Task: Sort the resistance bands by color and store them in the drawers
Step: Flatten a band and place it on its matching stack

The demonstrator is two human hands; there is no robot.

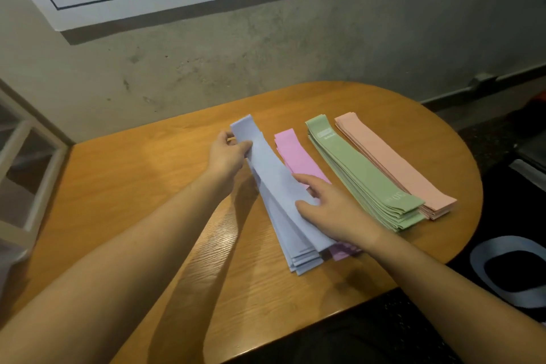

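1. Four colour stacks of resistance bands lie side by side on the wooden table (124,186), all slanting from far-left to near-right.
2. Blue bands (280,186) form the leftmost stack; its near end fans out close to the table's front edge.
3. The left hand (226,155) pinches the far end of the blue stack between thumb and curled fingers (245,146), lifting that end slightly.
4. The right hand (328,210) rests on the middle of the blue stack, thumb and fingers spread and nearly straight, pressing down.
5. Pink bands (298,156) lie just beside the blue stack, partly under the right hand; a purple end (342,251) shows below the wrist.
6. Green bands (363,180) and peach bands (396,162) lie further right, touching along their near ends, the peach stack reaching close to the table's rounded right edge.
7. Bare wood stretches wide to the left of the blue stack, up to the wall (266,50) and a white frame (35,174) at the left edge.
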